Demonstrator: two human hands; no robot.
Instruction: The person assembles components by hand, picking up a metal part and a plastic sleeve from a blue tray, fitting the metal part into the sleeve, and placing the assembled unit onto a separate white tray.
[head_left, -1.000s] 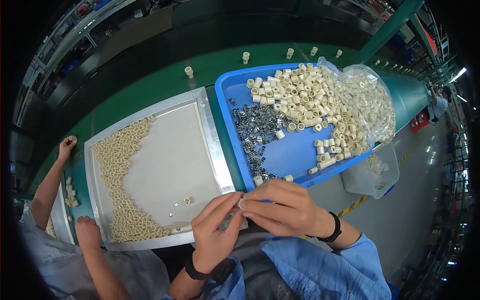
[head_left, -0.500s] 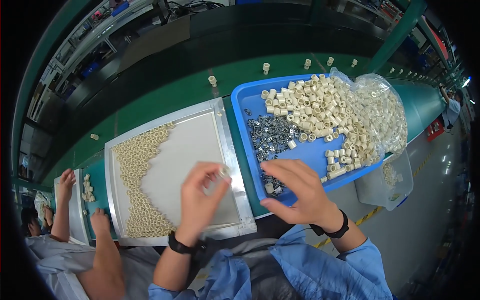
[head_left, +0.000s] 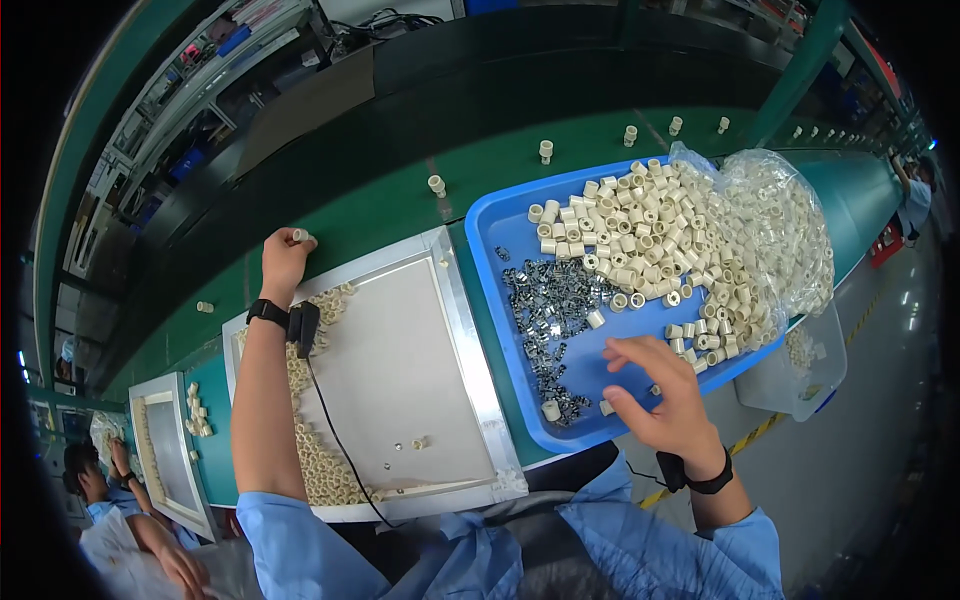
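My left hand (head_left: 286,262) is stretched out over the green conveyor belt (head_left: 370,212), beyond the far edge of a metal-framed tray (head_left: 455,330). Its fingertips pinch a small cream plastic fitting (head_left: 300,236). My right hand (head_left: 662,395) hovers at the near edge of a blue tray (head_left: 480,290), thumb and fingers apart, with a few fittings close to the fingertips. Loose cream cylindrical fittings (head_left: 640,235) fill that tray's far and right side. Shiny small metal clips (head_left: 550,300) are heaped on its left. Many cream ring-ended pieces (head_left: 325,465) crowd the framed tray's left side, partly behind my left forearm.
Fittings stand spaced along the belt, one (head_left: 437,186) beyond the framed tray. A clear plastic bag (head_left: 775,220) of fittings rests on the blue tray. Below the tray is a translucent bin (head_left: 800,365). At left, other people work by another framed tray (head_left: 190,490).
My left hand has moved from over the framed tray to the belt at the far left. My right hand has shifted slightly right. A few small pieces now show on the tray's pale surface.
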